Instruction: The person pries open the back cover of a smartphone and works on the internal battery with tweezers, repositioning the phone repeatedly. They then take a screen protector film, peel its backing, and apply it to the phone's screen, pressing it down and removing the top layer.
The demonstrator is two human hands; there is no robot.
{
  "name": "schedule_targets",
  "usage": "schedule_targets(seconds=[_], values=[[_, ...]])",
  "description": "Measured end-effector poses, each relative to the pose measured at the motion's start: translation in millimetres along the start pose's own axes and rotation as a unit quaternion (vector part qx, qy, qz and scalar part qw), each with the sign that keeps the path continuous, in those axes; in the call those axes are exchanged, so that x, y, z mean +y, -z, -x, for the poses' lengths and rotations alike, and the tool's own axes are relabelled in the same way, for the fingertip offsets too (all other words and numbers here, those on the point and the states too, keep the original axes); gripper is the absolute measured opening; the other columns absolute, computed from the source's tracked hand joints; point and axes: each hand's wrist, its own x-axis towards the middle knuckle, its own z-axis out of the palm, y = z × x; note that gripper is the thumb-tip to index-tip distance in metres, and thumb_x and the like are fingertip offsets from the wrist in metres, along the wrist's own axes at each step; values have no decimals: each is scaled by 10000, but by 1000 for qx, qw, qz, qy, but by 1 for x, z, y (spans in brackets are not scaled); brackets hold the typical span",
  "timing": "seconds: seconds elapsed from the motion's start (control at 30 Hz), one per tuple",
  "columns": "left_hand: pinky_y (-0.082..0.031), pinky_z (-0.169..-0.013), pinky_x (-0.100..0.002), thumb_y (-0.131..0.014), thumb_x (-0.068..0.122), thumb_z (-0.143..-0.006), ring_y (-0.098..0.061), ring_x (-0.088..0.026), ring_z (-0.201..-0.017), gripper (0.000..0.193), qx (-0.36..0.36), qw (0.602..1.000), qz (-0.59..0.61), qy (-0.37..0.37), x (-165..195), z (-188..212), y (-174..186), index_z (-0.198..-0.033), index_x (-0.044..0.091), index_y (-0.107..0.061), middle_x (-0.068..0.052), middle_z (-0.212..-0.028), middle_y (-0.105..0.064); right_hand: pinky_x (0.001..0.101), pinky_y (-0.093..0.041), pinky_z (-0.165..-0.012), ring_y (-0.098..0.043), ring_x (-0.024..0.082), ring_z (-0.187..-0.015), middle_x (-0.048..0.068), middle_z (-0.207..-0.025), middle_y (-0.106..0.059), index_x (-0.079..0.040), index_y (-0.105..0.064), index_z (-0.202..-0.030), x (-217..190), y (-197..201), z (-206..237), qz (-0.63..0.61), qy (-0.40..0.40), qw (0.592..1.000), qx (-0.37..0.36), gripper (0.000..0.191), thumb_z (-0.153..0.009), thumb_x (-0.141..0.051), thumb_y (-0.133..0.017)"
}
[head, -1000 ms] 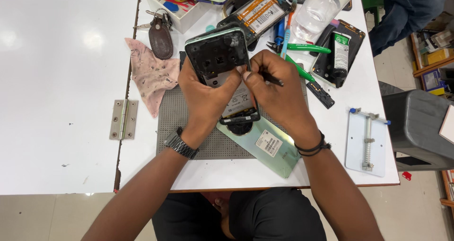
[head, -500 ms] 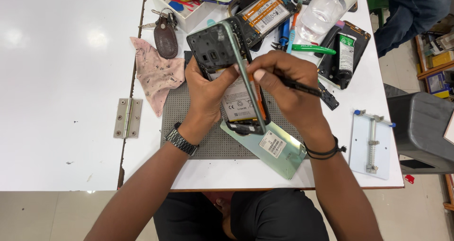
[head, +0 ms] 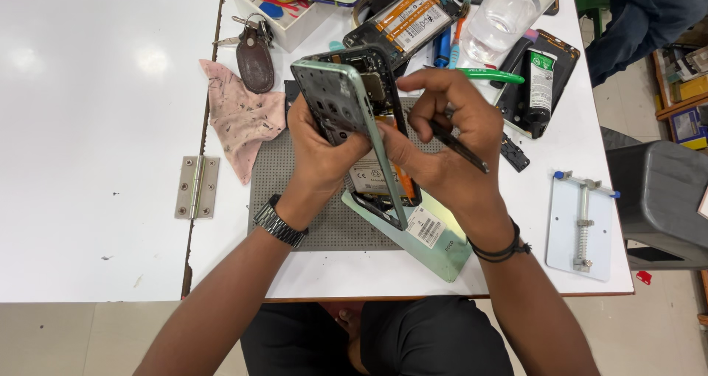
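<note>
From the left edge of the bench (head: pixel 88 125) I see a bare white stretch, then a metal hinge (head: pixel 197 187) lying flat beside the seam between the two tops. Just right of it a pink patterned cloth (head: pixel 240 118) lies crumpled, with a brown leather key pouch (head: pixel 255 49) touching its far corner. A grey perforated mat (head: pixel 324 225) covers the middle of the near edge.

Over that mat my left hand (head: pixel 322 149) grips an opened phone frame (head: pixel 346 107), pale green at the rim, tilted up on edge; the fingers are wrapped tight round its lower half, thumb pressed to the inner side. Under the frame a pale green back cover (head: pixel 431 236) lies flat on the mat's near right corner, a white label stuck on it.

My right hand (head: pixel 450 136) sits just right of the frame and touches it. Its fingers are curled narrow and pinched round a thin dark tool (head: pixel 461 147), whose free end points toward the right edge of the bench.

Toward the far edge lie a white tray (head: pixel 295 22), another opened phone showing its battery (head: pixel 409 22), a clear plastic bottle (head: pixel 505 15) and a green-handled tool (head: pixel 490 74). Further right a black-and-green tube (head: pixel 540 88) rests on a dark phone panel. Near the right corner lies a pale blue clamp plate (head: pixel 582 225).
</note>
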Motion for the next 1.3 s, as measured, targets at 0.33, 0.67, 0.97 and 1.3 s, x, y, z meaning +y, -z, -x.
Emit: schedule_targets(seconds=[0.33, 0.67, 0.97, 1.3], values=[[-568, -795, -228, -835, 84, -832, -670, -72, -844, 405, -17, 997, -71, -39, 10, 3, -2, -1142, -7, -591, -36, -1029, -701, 213, -328, -595, -468, 52, -639, -16, -737, -549, -9, -701, -1141, -13, 7, -2, 104, 44, 993, 30, 348, -845, -43, -882], [-621, -844, -276, -866, 144, -754, -739, -114, -923, 617, 10, 967, -208, -148, 11, -3, -9, -1224, -50, -516, -80, -1042, -737, 213, -300, -527, -418, 38, -593, -18, -680, -496, -7, -696, -1096, -15, 8, -8, 112, 26, 991, 68, 343, -799, 11, -866], [-615, -769, -281, -844, 54, -710, -728, -172, -821, 532, 9, 936, -284, -208, 9, -4, -2, -1169, -16, -585, -164, -1016, -703, 219, -264, -512, -379, 30, -566, -27, -662, -460, 6, -676, -1091, -6, 1, -8, 96, 37, 992, 67, 356, -804, 17, -886], [-667, -830, -312, -797, 82, -969, -781, -237, -1000, 423, -102, 957, -158, -220, 30, -9, -5, -1225, 49, -462, -220, -1168, -730, 246, -402, -590, -487, 96, -654, -26, -643, -389, -24, -629, -1169, -8, -3, -8, 99, 133, 985, 41, 348, -866, 2, -798]])
